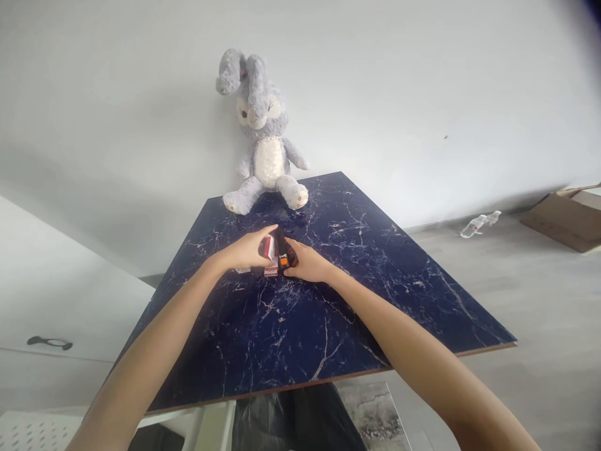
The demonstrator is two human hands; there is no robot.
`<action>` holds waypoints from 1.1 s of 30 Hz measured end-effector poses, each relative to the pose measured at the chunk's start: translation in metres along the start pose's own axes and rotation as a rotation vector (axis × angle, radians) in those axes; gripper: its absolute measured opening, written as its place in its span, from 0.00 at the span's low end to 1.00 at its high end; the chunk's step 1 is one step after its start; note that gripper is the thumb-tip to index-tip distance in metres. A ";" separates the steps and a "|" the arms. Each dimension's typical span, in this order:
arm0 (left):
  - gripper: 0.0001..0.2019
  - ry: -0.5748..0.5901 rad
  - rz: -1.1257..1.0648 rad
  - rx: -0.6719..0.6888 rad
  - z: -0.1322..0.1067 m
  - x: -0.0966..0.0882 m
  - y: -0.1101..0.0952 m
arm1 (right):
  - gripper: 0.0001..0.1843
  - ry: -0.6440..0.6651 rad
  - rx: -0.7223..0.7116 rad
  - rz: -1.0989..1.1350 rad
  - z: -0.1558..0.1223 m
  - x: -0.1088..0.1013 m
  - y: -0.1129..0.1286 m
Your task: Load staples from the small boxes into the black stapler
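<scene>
Judging purely by looks, nothing heavy is being handled here. A small red and white box [269,248] is cupped by the left hand [246,248], with the fingers toward its far end and the thumb toward its near end. Right beside it, a dark box [282,243] with an orange patch is bracketed the same way by the right hand [310,261]. The two hands are held close together, little boxes between them, but whether either one is actually clamped tight can't be told from this angle. Everything's bunched around the middle of the blue table [323,338], in front of the plush rabbit [270,161]. Another red and white piece [271,271] can be seen at the near end, though whether it's a separate box can't be made out.

As for feel, thin card would be guessed for the red and white one: light, stiffish, easily dented if squeezed mid-panel. It's probably best taken by its short ends or edges. The dark one might be a bit slicker, what it's made of can't be told, so a thumb-and-finger hold across its ends would be advised.
</scene>
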State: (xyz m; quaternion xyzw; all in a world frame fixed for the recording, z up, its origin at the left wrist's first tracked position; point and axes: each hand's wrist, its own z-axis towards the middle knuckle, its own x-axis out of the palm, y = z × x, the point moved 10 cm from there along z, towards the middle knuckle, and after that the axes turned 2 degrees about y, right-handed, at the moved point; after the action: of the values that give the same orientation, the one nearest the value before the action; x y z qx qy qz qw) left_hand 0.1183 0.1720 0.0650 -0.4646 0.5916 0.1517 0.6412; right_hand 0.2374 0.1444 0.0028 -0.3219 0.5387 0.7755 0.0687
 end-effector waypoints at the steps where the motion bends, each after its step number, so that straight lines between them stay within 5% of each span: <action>1: 0.50 -0.014 -0.012 0.005 -0.003 -0.004 0.001 | 0.53 0.001 -0.004 0.001 0.000 0.000 -0.001; 7: 0.42 0.223 0.086 -0.112 -0.004 0.008 0.012 | 0.54 0.018 0.009 -0.005 0.001 0.003 -0.003; 12: 0.26 0.150 0.199 0.036 0.008 0.013 -0.009 | 0.52 0.001 -0.016 -0.040 0.000 -0.002 0.007; 20: 0.59 0.051 0.019 -0.032 -0.003 0.024 0.008 | 0.53 0.040 0.002 -0.037 -0.001 -0.001 0.010; 33: 0.63 0.051 0.031 -0.001 -0.003 0.037 0.016 | 0.53 0.013 -0.006 -0.064 0.001 0.000 0.004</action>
State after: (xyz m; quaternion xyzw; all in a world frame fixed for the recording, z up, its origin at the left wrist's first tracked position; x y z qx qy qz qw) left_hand 0.1142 0.1650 0.0252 -0.4595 0.6147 0.1499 0.6233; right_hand 0.2350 0.1434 0.0063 -0.3444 0.5263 0.7723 0.0892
